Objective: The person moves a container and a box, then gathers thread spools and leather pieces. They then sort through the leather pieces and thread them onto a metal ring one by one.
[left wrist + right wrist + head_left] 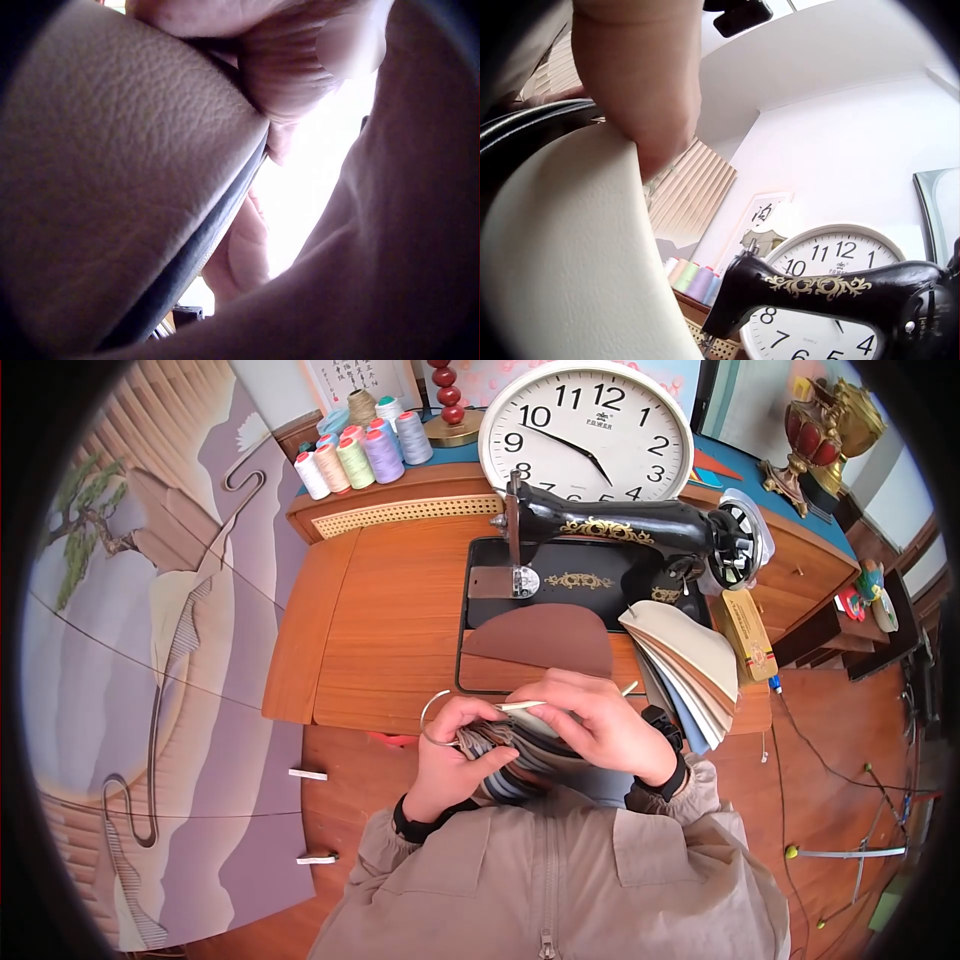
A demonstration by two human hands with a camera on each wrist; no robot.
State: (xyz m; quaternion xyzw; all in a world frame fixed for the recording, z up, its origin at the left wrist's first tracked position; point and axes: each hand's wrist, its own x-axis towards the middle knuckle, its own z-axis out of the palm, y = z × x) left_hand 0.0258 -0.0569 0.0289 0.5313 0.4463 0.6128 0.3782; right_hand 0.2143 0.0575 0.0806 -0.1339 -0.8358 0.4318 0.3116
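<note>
My left hand [450, 758] grips a stack of leather swatches [487, 740] strung on a metal ring [424, 722], low in front of the jacket. Fingers of my right hand [600, 728] pinch a pale swatch [522, 706] from this stack at its upper edge. The left wrist view has a grained leather swatch [127, 165] close up, a dark blue one beneath it. A cream swatch [577, 247] fills the left of the right wrist view, fingers at its top edge. Beyond the hands, a brown leather piece [540, 642] lies over the sewing machine's bed.
A black sewing machine [620, 520] stands on the wooden table [390, 620]. Another fan of swatches [690, 660] hangs over the table's right front edge, beside a yellow box [748, 635]. Behind are thread spools [382, 455] and a large clock [560, 430].
</note>
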